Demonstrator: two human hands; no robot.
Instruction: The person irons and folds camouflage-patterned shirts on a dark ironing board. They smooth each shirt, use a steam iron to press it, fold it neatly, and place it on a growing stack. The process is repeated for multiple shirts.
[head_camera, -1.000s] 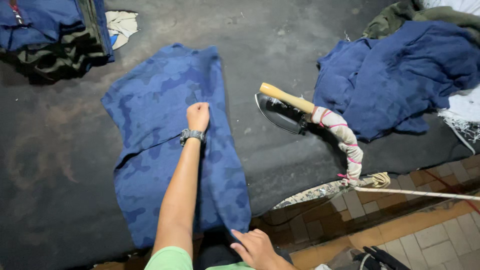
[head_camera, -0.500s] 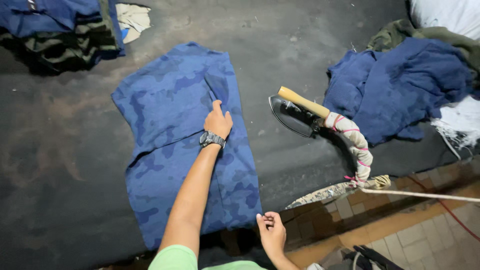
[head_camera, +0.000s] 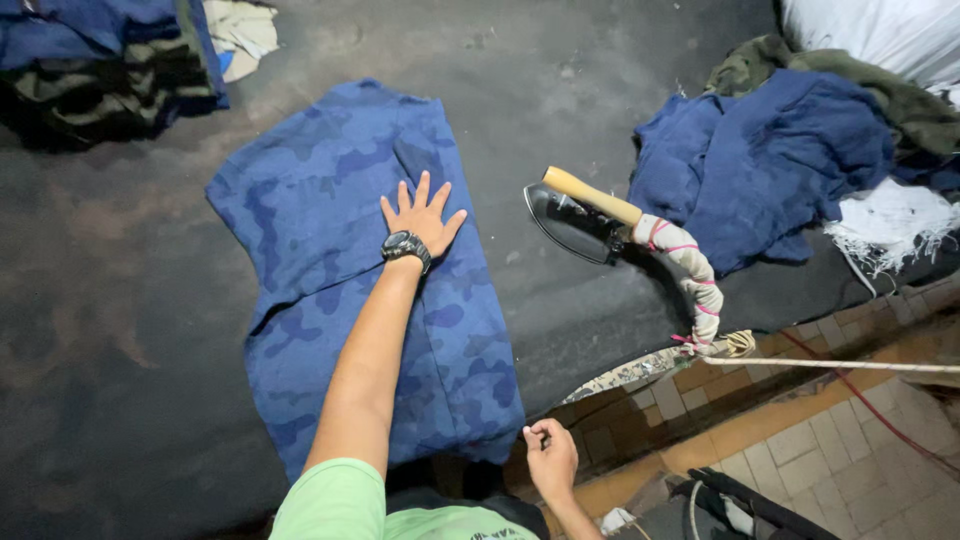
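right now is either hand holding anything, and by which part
The left hand holds nothing: it lies flat, fingers spread, on the blue camouflage garment. The right hand pinches that garment's near corner at the table edge.

Blue camouflage cloth (head_camera: 370, 290): matt woven fabric. Iron (head_camera: 575, 222) just beside it: glossy dark metal, smooth wooden handle (head_camera: 592, 196). Worktop (head_camera: 130, 330): rough, matt dark covering.

This looks like a small ironing or laundry work spot, because a big dark padded table (head_camera: 600, 90) holds a heavy black iron (head_camera: 572, 222) with a wooden handle, a blue patterned cloth (head_camera: 330, 270) spread flat, and heaps of clothes (head_camera: 770, 160) at the sides, with tiled floor (head_camera: 840, 450) below.
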